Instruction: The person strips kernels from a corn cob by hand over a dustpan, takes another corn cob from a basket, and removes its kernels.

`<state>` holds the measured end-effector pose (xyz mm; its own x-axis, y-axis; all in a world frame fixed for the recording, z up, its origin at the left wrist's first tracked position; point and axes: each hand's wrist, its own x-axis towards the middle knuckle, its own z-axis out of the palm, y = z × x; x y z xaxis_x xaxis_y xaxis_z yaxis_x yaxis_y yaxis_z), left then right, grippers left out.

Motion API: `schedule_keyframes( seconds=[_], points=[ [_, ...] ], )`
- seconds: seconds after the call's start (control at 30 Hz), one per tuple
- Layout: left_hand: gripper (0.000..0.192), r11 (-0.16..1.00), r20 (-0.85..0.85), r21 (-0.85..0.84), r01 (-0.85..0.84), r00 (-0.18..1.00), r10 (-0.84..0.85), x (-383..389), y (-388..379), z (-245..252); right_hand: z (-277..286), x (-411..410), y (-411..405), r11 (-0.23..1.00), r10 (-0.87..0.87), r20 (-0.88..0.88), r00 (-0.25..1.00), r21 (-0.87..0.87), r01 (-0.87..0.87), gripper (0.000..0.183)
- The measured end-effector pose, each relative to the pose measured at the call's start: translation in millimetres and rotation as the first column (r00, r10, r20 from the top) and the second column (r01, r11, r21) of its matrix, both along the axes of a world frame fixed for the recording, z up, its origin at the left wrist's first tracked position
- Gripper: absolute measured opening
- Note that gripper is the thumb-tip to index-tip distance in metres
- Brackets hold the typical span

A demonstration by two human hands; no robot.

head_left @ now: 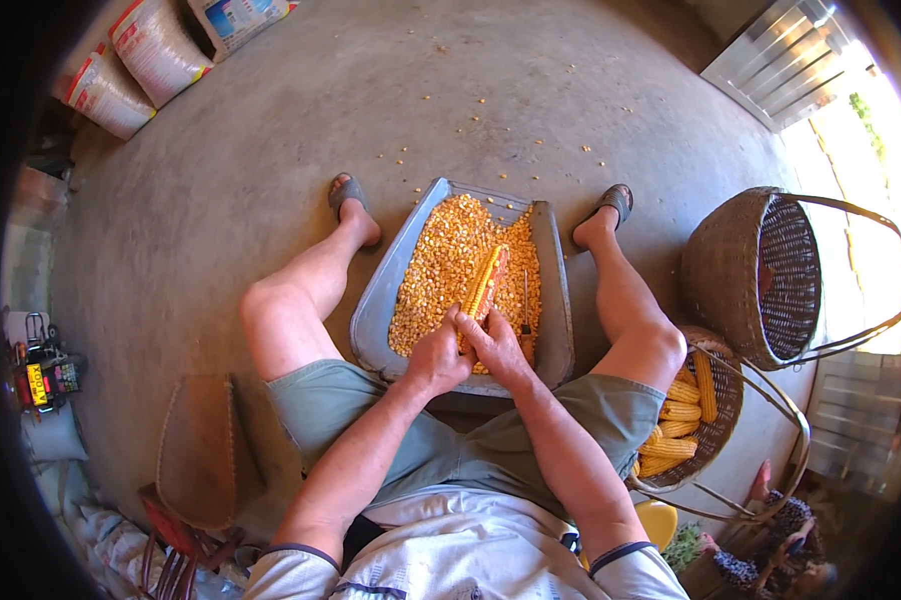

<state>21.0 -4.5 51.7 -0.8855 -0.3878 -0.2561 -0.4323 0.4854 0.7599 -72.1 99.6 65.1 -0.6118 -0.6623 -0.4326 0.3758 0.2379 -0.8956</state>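
An ear of corn (486,283), partly stripped of kernels so that its reddish cob shows on the right side, is gripped at its lower end by both hands. My left hand (441,351) holds it from the left, and my right hand (498,346) from the right, the thumbs close together. Beneath lies a grey dustpan-shaped scoop (379,289) between my legs, filled with loose yellow corn kernels (439,262). A screwdriver (526,326) with a thin metal shaft rests on the kernels, right of my right hand.
Whole corn ears (675,431) fill a wicker basket (724,435) at the right; a larger wicker basket (720,262) stands beyond it. Woven sacks (157,52) are at the upper left, a brown woven scoop (195,450) at the lower left. Another person (788,540) is at the lower right.
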Motion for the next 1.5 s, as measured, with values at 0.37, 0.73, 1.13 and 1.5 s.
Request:
schedule_keyframes(
  seconds=[0.37, 0.73, 1.13, 1.5],
  points=[
    [0.071, 0.980, -0.097, 0.193, -0.059, 0.992, 0.078, -2.5, -3.2, 4.1, -5.0, -10.3, 6.0, 0.996, -0.060, -0.067, 0.996, -0.072, 0.055, 0.042],
    [0.071, 0.997, -0.018, 0.072, -0.020, 1.000, 0.021, -4.0, 5.4, 6.5, -17.2, -7.6, 1.9, 0.990, -0.141, 0.077, 0.987, 0.028, 0.139, 0.047],
    [0.059, 0.973, -0.143, 0.229, 0.025, 0.990, 0.008, -5.3, -4.8, 5.3, -7.0, -23.3, 17.8, 0.993, 0.065, 0.120, 0.991, -0.108, -0.052, 0.049],
    [0.055, 0.954, -0.185, 0.299, 0.036, 0.982, 0.021, -3.2, -5.4, 5.7, -9.7, -18.7, 12.6, 0.998, -0.060, 0.054, 0.997, 0.036, 0.058, 0.047]
  ],
)
